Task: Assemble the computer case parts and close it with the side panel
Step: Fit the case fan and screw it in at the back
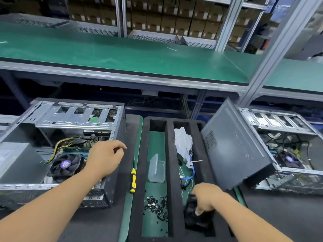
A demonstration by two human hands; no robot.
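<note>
Fingers of the left hand (106, 157) were loosely curled, thumb and forefinger tips close together, holding nothing that showed; the hand hovered over the right edge of the open computer case (63, 147) at left. Right hand (206, 196) was down in the foam tray (170, 172), fingers curled round a black fan-like part (195, 219) in the near end of the right slot; the part was blurred, so exactly what it was could not be told.

Open case lay on its side on a dark mat, inside up: grey power supply (15, 161) at near left, CPU fan (65, 165) with purple sticker in the middle, yellow-black cables (63, 142) behind it, drive cage (78, 114) at the far side. Side panel (234, 147), dark grey with a vent grille, stood tilted, leaning on a second open case (286, 145) at right, its lower corner near the right hand.

Yellow-handled screwdriver (133, 180) lay on the green strip between the case and tray. Left slot of the tray held a clear plastic box (156, 170) and a pile of black screws (155, 205); right slot held a white plastic bag (183, 142) and a blue cable (191, 172).

Green-topped shelf (139, 55) ran across behind on an aluminium frame; stacked cartons (166, 16) further back.
</note>
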